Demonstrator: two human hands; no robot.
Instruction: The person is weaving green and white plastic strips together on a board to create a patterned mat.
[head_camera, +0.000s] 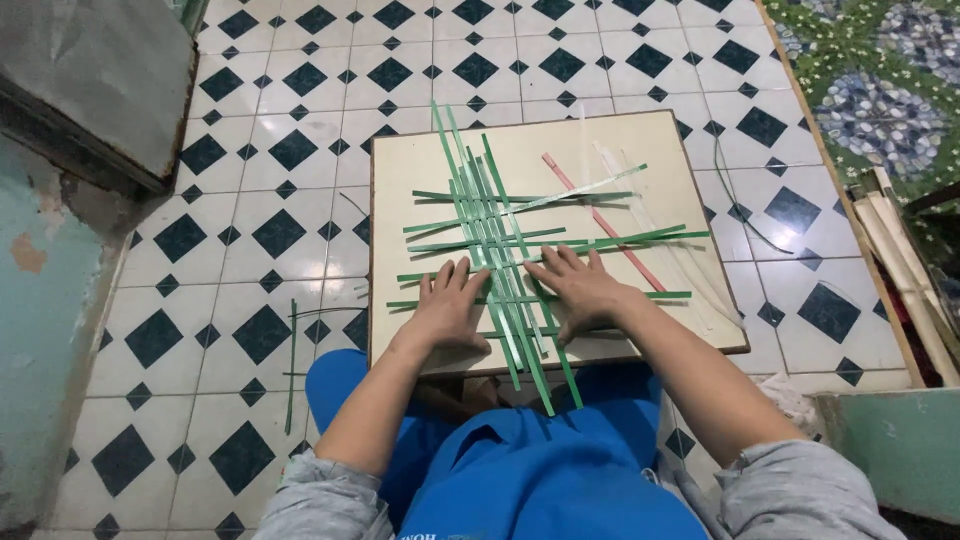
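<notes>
Both palms went down flat, fingers spread, gripping nothing: the left hand (445, 305) and right hand (580, 290) pinned the crossed green strips (490, 235) near the front edge of the small square counter (400, 170), apparently keeping the lattice from slipping.

The scene is viewed from one head-worn camera, angled steeply down and forward over the lap; the board (640, 160) is seen close, with tiled floor (300, 120) beyond.

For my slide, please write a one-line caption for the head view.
Left hand and right hand press flat on interlaced green strips on a cream board above a tiled floor.
</notes>
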